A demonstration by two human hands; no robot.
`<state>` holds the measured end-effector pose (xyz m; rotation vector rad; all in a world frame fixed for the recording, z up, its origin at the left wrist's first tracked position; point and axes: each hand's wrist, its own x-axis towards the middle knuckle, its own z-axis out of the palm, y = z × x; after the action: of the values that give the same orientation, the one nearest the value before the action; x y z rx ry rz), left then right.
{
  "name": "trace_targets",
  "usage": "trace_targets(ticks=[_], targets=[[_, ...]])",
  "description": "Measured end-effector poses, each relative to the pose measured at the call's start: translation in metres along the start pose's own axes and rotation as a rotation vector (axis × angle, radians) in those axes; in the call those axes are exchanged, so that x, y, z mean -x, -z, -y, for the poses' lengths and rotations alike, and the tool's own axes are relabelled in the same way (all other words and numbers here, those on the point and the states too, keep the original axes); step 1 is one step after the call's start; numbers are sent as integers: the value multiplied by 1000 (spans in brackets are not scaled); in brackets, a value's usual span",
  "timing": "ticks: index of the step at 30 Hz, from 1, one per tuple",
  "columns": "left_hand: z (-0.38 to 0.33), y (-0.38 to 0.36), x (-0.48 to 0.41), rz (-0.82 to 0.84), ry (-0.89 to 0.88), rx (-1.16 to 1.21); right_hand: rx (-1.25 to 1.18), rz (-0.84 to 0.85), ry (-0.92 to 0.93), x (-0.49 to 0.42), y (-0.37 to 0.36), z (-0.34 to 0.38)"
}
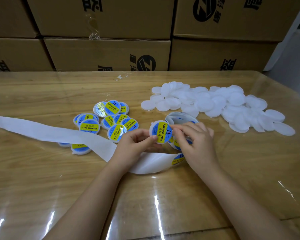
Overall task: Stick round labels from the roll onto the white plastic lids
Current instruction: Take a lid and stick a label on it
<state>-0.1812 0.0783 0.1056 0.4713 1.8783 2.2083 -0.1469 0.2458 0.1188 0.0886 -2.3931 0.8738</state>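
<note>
Hands meet: left hand (pixel 133 141) pinches the lid (pixel 152 128), right hand (pixel 195 142) presses extended fingers (pixel 177 132) onto its label (pixel 161 132).

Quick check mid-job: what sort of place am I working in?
Likely a warehouse or packing room: stacked cardboard cartons behind the table, a heap of blank white lids, and a pile of labelled lids.

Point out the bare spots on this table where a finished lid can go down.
Bare table lies far left, between the cardboard boxes and the backing strip; also near left below that strip, and near right below the plain lids. Crowded: the middle, where labelled lids, label roll, left hand and right hand meet.
</note>
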Motion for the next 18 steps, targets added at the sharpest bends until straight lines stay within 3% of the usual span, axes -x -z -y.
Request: trace_targets(ticks=[8,14,18], targets=[[-4,3,0,-84,-2,-2,-27,-97,-53,-8,9,-7],[-3,3,1,-5,-10,-21,-30,81,54,0,4,4],[-2,3,1,2,-3,-54,-80,92,22,-2,2,3]])
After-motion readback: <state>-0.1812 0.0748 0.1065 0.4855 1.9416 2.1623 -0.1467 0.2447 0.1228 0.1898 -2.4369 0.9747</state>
